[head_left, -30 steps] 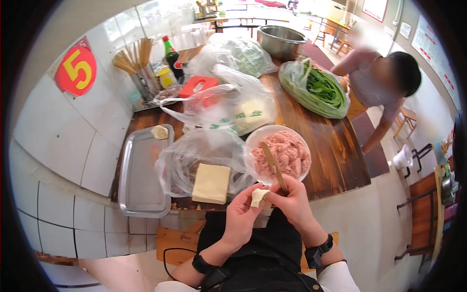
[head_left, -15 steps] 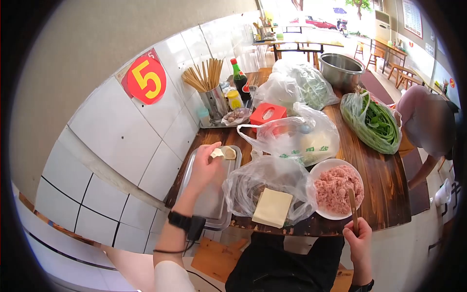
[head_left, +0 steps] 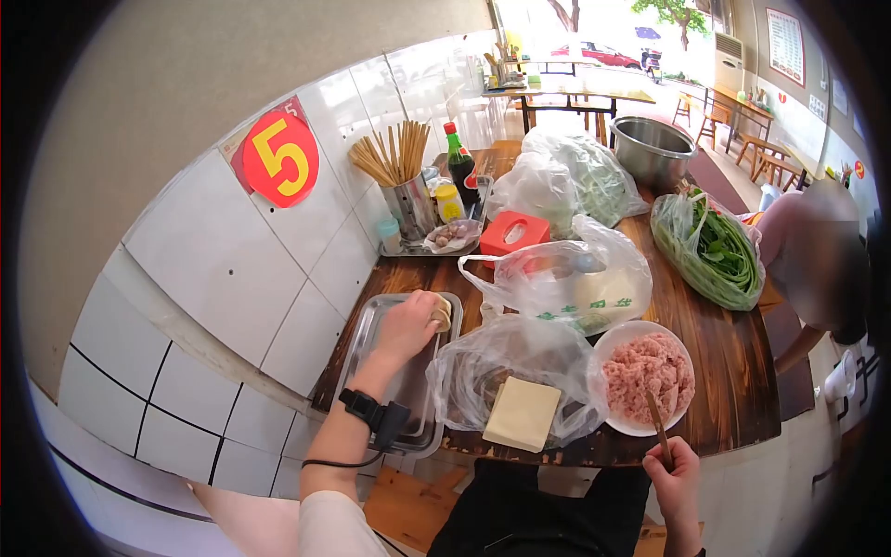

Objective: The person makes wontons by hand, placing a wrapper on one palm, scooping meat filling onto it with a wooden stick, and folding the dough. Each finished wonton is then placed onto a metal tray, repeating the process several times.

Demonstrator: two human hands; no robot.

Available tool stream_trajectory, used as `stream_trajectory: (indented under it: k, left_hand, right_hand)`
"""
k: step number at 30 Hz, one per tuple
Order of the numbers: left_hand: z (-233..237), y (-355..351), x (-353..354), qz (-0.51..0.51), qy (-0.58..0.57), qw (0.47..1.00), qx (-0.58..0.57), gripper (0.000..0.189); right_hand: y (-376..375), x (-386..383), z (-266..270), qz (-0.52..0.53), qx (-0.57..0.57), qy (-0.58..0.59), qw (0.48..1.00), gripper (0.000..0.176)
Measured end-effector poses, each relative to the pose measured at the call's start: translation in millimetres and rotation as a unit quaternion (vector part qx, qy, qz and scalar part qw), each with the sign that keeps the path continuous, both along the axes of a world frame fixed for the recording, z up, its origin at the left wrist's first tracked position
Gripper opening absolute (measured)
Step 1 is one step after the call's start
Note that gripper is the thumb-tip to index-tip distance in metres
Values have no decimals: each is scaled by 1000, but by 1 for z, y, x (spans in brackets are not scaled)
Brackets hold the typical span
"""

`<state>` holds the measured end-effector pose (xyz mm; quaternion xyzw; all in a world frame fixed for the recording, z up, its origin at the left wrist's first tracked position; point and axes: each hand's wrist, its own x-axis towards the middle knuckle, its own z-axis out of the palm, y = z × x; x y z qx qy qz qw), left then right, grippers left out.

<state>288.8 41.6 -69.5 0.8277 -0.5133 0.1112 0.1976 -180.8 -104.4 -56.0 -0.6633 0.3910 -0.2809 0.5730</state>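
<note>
Cream-coloured dumpling [head_left: 444,316] at the far end of the tray [head_left: 419,379], left hand [head_left: 411,325] curled against it, can't tell if it's gripping. Right hand [head_left: 675,472] is closed round a wooden stick [head_left: 657,420], tip in pink meat [head_left: 648,371]. Plastic bag [head_left: 608,295] has green characters, red wall sign [head_left: 281,160] says "5".

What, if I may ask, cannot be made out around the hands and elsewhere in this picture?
Number of folded wrappers: head view, partly covered by the left hand.
Arm behind the right hand: head view, cut off by the bottom edge.
Wall poster writing: head view, too small.
</note>
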Motion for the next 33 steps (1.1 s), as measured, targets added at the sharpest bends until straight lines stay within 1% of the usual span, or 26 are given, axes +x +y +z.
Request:
stream_trajectory:
  k: [2,4,8,9,10,11,12,13,14,15,17,18,20,21,22,23,24,25,26,27,29,30,31,32,33]
  left_hand:
    - [-2,-3,-2,17,3,1000,-13,34]
    - [-3,-6,-5,23,35,998,-52,37]
    - [-10,-5,-4,5,9,997,-80,42]
    - [-8,-5,-6,50,96,987,-123,40]
    - [-6,-6,-6,94,181,965,-164,38]
    - [-11,-9,0,91,181,966,-163,38]
    - [-24,-13,13,101,256,926,-257,36]
    - [-39,-15,27,111,328,872,-347,36]
    - [-40,-17,29,81,436,825,-350,40]
    - [-43,-18,26,80,437,825,-350,40]
    - [-47,-25,16,58,511,772,-372,40]
    - [-50,-27,17,57,513,773,-370,40]
    - [-58,-29,18,30,510,760,-401,39]
    - [-51,-25,13,32,515,759,-397,39]
    - [-42,-17,10,61,379,860,-337,37]
    - [-28,-11,-3,85,233,932,-265,36]
    - [-3,-5,-33,87,91,958,-257,36]
    - [26,0,-68,79,-49,965,-246,37]
    - [41,4,-99,52,-31,964,-257,36]
    - [44,9,-129,23,-4,963,-267,36]
    - [31,17,-177,-76,124,978,-150,33]
    - [29,12,-191,-93,133,975,-150,33]
    - [27,8,-206,-132,134,978,-89,31]
    - [25,6,-215,-167,133,977,-25,29]
    - [21,4,-216,-173,139,975,-21,29]
  right_hand:
    - [1,3,0,6,3,9,1000,12]
    - [1,3,-3,10,0,4,1000,12]
    - [1,0,-4,13,-5,-5,1000,12]
    - [1,-2,-3,10,-5,-7,1000,12]
    - [1,-3,-2,8,-5,-4,1000,12]
    - [2,-5,-2,6,-6,0,1000,12]
    - [1,-7,-5,4,-4,-1,1000,12]
    - [-2,-10,-9,10,-2,9,1000,12]
    - [-3,-13,-12,16,-1,18,1000,11]
    - [-3,-13,-11,16,-1,19,1000,11]
    - [-2,-13,-6,10,-17,23,1000,9]
    - [-3,-14,-8,8,-15,24,1000,9]
    - [-7,-16,-14,-13,-92,-10,996,10]
    - [-8,-18,-14,-16,-88,-5,996,10]
    - [-10,-20,-12,-19,-121,-1,993,12]
    - [-13,-24,-10,-23,-153,5,988,14]
    - [-14,-28,-5,-30,-163,25,986,13]
    - [-18,-28,-1,-44,-159,35,986,13]
    - [-23,-27,2,-31,-260,54,964,13]
    - [-26,-31,5,-16,-355,84,931,12]
    - [-30,-27,18,-34,-444,133,886,16]
    - [-33,-22,22,-37,-499,163,850,16]
    - [-35,-20,23,-34,-551,191,812,16]
    - [-37,-19,22,-38,-548,201,811,16]
    - [-38,-19,20,24,-553,239,798,14]
